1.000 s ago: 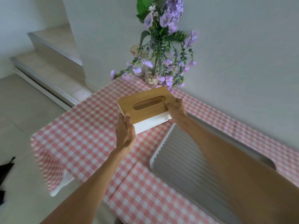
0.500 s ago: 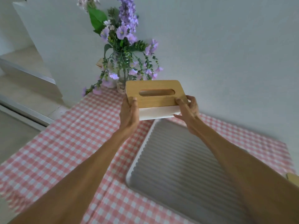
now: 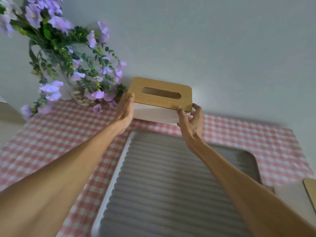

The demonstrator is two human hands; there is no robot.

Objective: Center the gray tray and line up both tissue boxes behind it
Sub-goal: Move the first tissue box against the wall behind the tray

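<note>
The box (image 3: pixel 159 101), white w/ a wood lid, sits behind the tray (image 3: pixel 171 185) at the back of the desk (image 3: pixel 68 127), close to the wall (image 3: pixel 205 48); can't tell if its base is fully down on the cloth or just above it. Left hand (image 3: pixel 125 112) lies flat against its left end, fingers pressed together and straight. Right hand (image 3: pixel 191 120) is at the right front corner, thumb on the lid edge, other fingers loosely curled and spread, barely gripping. Box looks skewed a bit vs the tray's back edge, and sits toward the tray's left half.

2nd box (image 3: pixel 307 195) is only partly in view at the far right, beside the tray, not yet behind it. Flowers (image 3: pixel 68 65) in a vase hang just left of the box, leaves nearly touching the lid.

Risks, as I judge: pushing further left would shove the box into the flowers and could tip the vase. Sliding it on the cloth may bunch the cloth and drag the tray off centre. Right-hand hold is light, so a lift could let that end drop. Leave room on the right for the 2nd box
</note>
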